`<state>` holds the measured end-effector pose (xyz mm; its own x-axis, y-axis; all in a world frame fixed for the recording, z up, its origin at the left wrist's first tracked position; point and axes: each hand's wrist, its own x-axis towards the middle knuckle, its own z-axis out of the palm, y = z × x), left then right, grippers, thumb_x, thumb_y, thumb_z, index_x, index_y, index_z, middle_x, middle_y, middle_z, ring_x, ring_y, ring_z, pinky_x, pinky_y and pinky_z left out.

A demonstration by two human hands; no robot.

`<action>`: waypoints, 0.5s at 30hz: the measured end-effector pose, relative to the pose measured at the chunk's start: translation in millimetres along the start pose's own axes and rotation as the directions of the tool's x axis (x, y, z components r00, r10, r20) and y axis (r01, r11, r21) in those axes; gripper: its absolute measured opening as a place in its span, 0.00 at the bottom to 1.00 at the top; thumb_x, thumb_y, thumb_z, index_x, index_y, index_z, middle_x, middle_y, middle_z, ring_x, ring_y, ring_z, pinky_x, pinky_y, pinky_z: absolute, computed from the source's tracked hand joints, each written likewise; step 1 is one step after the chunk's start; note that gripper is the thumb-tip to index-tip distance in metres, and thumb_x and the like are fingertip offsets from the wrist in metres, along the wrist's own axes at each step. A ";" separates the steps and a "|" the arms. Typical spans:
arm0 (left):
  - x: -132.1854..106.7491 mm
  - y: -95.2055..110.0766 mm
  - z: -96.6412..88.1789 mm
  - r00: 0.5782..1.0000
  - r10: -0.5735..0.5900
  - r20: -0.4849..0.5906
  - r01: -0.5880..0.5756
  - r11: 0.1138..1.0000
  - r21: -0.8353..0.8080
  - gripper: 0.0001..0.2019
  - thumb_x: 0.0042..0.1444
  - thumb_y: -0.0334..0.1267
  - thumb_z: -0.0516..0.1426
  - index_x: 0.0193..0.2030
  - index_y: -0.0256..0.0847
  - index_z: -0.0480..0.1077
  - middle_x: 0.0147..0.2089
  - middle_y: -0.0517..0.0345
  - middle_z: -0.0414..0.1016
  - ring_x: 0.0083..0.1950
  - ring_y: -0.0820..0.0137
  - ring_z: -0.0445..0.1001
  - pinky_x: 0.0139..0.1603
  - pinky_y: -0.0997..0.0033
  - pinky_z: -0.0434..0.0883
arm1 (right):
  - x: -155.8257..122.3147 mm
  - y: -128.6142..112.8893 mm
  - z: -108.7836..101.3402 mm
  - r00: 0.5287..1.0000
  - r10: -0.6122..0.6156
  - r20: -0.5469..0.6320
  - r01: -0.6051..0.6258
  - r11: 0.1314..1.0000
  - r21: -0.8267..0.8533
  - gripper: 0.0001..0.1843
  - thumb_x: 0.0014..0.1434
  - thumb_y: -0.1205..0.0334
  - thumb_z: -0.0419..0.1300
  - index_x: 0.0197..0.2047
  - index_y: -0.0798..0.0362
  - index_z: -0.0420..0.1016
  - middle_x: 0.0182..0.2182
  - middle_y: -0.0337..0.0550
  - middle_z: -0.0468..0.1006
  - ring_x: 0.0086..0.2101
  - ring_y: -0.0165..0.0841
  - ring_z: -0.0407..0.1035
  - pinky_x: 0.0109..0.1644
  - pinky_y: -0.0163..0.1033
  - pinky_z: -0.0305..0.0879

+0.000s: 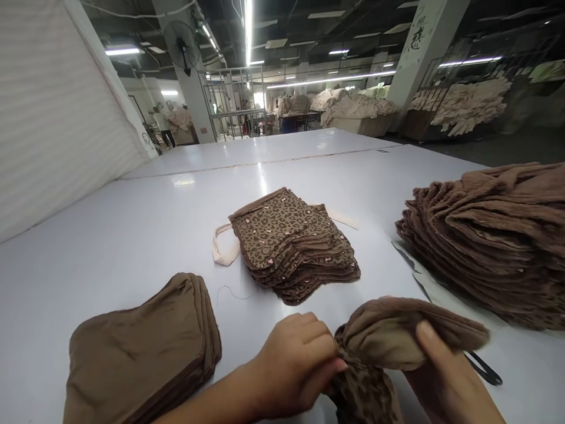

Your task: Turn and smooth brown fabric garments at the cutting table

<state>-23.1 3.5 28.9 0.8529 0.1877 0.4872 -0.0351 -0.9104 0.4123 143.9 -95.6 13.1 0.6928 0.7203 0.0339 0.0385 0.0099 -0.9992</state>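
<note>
My left hand (295, 365) and my right hand (445, 383) together pinch a brown fabric piece (397, 330) near the table's front edge. Under it, a leopard-print piece (366, 394) hangs from the same grip. A stack of leopard-print pieces (293, 244) lies just beyond my hands at the table's middle, with a cream strip (223, 250) beside it. A pile of plain brown pieces (141, 353) rests at the front left. At the right sits a tall heap of brown ribbed pieces (494, 235).
The white table (132, 235) stretches far back. Black scissors (483, 368) lie by my right hand. A white roll or panel (57, 118) leans at the left. Carts piled with beige cloth (357, 109) and a person (165, 126) stand far behind.
</note>
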 end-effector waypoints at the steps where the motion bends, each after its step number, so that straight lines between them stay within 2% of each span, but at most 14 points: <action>1: 1.2 -0.9 -5.4 0.999 -0.036 0.013 0.036 0.999 0.013 0.09 0.61 0.33 0.45 0.31 0.39 0.63 0.30 0.55 0.70 0.32 0.69 0.64 0.31 0.70 0.61 | -1.5 -0.1 -0.7 0.997 0.023 0.074 -0.021 0.999 -0.036 0.20 0.45 0.45 0.65 0.34 0.53 0.78 0.33 0.46 0.81 0.34 0.43 0.76 0.36 0.42 0.74; 3: 3.5 1.5 -10.8 0.991 -0.119 -0.053 0.123 0.989 0.083 0.07 0.60 0.30 0.46 0.35 0.38 0.64 0.35 0.53 0.71 0.36 0.68 0.66 0.37 0.69 0.63 | -6.9 1.5 0.0 0.984 0.038 0.174 -0.014 0.991 -0.134 0.17 0.41 0.49 0.68 0.31 0.53 0.78 0.31 0.45 0.81 0.37 0.43 0.75 0.41 0.38 0.72; 4: 4.2 4.5 -10.6 0.979 -0.163 -0.122 0.178 0.976 0.127 0.07 0.60 0.29 0.46 0.36 0.38 0.64 0.37 0.52 0.71 0.37 0.67 0.66 0.38 0.68 0.63 | -10.2 3.3 1.3 0.983 0.030 0.179 0.002 0.984 -0.177 0.14 0.44 0.50 0.67 0.29 0.52 0.77 0.27 0.42 0.79 0.35 0.40 0.75 0.40 0.36 0.72; 6: 4.7 12.2 -5.7 0.946 -0.207 -0.248 0.254 0.952 0.173 0.07 0.61 0.34 0.47 0.35 0.38 0.63 0.34 0.52 0.70 0.35 0.67 0.66 0.35 0.67 0.63 | -16.8 8.7 4.7 0.991 0.001 0.136 0.032 0.971 -0.237 0.16 0.52 0.48 0.60 0.23 0.50 0.72 0.20 0.38 0.73 0.27 0.34 0.72 0.33 0.32 0.71; 7: 4.5 15.7 -1.9 0.942 -0.207 -0.264 0.260 0.948 0.184 0.09 0.61 0.40 0.48 0.33 0.38 0.63 0.32 0.53 0.69 0.32 0.66 0.66 0.32 0.68 0.63 | -19.8 11.8 6.6 0.996 -0.018 0.091 0.041 0.965 -0.260 0.18 0.54 0.47 0.58 0.21 0.50 0.70 0.18 0.37 0.70 0.24 0.32 0.70 0.30 0.31 0.70; 8: 4.3 18.2 2.2 0.948 -0.201 -0.246 0.252 0.947 0.198 0.13 0.60 0.46 0.49 0.31 0.38 0.63 0.29 0.54 0.68 0.30 0.66 0.65 0.28 0.68 0.61 | -22.6 14.8 8.3 0.999 -0.029 0.046 0.040 0.960 -0.275 0.18 0.54 0.46 0.58 0.21 0.50 0.70 0.17 0.37 0.69 0.23 0.33 0.69 0.29 0.31 0.70; 10: 3.8 18.9 10.2 0.955 -0.236 -0.178 0.273 0.935 0.226 0.16 0.58 0.51 0.50 0.30 0.39 0.63 0.28 0.55 0.68 0.28 0.66 0.64 0.25 0.69 0.59 | -27.8 19.7 11.1 0.999 -0.040 -0.012 0.035 0.954 -0.297 0.17 0.51 0.45 0.60 0.28 0.50 0.75 0.21 0.39 0.74 0.32 0.37 0.73 0.39 0.34 0.71; 12: 2.4 14.8 17.0 0.952 -0.287 -0.111 0.303 0.937 0.177 0.14 0.60 0.46 0.49 0.28 0.40 0.61 0.27 0.56 0.68 0.27 0.68 0.65 0.25 0.70 0.58 | -31.6 22.0 11.8 0.997 -0.025 -0.071 0.004 0.960 -0.281 0.20 0.50 0.44 0.60 0.35 0.51 0.78 0.31 0.43 0.79 0.43 0.42 0.72 0.50 0.38 0.67; 15: -4.8 7.3 27.8 0.983 -0.185 -0.021 0.184 0.982 -0.039 0.14 0.61 0.39 0.45 0.24 0.41 0.56 0.23 0.59 0.66 0.24 0.72 0.62 0.23 0.72 0.56 | -31.5 21.3 6.0 0.987 0.044 -0.154 -0.070 0.984 -0.167 0.19 0.48 0.46 0.63 0.36 0.51 0.78 0.38 0.43 0.81 0.46 0.42 0.71 0.53 0.37 0.65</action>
<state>-13.0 -14.3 8.2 0.8335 0.3604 0.4189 0.1020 -0.8453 0.5244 118.6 -113.9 -9.4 0.7966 0.6045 -0.0075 0.1093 -0.1563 -0.9816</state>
